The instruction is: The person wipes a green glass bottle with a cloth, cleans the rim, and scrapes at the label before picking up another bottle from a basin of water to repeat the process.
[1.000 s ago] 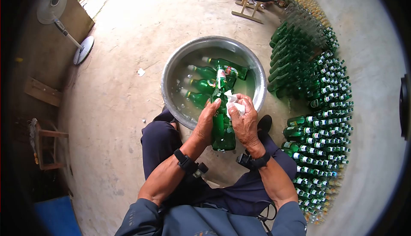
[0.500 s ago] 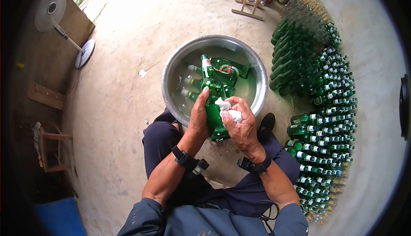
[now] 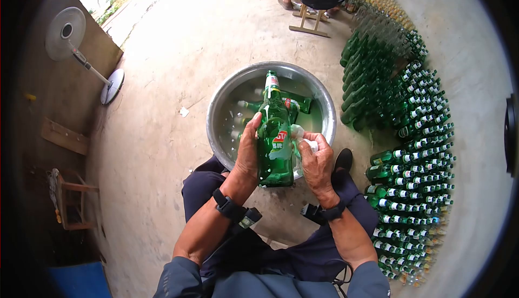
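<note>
Turned since earlier, the glossy green bottle (image 3: 274, 119) flashes its red-and-white label (image 3: 279, 139) mid-frame! Left hand (image 3: 247, 155) clasps it, right hand (image 3: 318, 164) pinches a white wad (image 3: 310, 144).

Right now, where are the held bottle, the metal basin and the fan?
Held bottle (image 3: 273, 127), head view: green glass body.
Metal basin (image 3: 210, 115), head view: left rim.
Fan (image 3: 66, 31), head view: round head's centre.

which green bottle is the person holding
The bottle raised over the metal basin, gripped by the left hand; the other green bottles lie in that basin or are gathered near the wall.
</note>
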